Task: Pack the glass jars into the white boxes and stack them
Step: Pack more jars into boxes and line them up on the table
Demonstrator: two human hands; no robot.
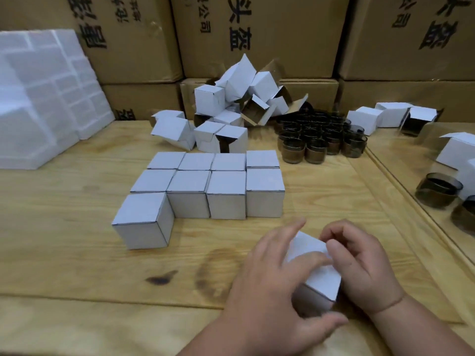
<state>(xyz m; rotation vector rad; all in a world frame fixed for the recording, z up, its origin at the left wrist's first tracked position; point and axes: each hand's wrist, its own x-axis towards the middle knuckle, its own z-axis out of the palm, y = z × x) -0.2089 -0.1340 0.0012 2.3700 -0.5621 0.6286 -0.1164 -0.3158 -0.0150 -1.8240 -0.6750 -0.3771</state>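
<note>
A small white box (pixel 317 268) sits near the table's front edge, held between both hands. My left hand (pixel 270 286) wraps its left side, fingers over the top and thumb at the front. My right hand (pixel 359 260) grips its right side with curled fingers on the top flap. Several closed white boxes (pixel 205 186) stand in tidy rows at mid-table. Behind them lies a heap of open, empty white boxes (pixel 239 98). A cluster of dark glass jars (pixel 318 134) stands to the right of that heap.
White foam blocks (pixel 43 98) lean at the far left. Large brown cartons (pixel 257 34) wall the back. More open white boxes (pixel 385 119) and a few jars (pixel 437 192) sit on the right, beyond a raised wooden strip (pixel 401 191).
</note>
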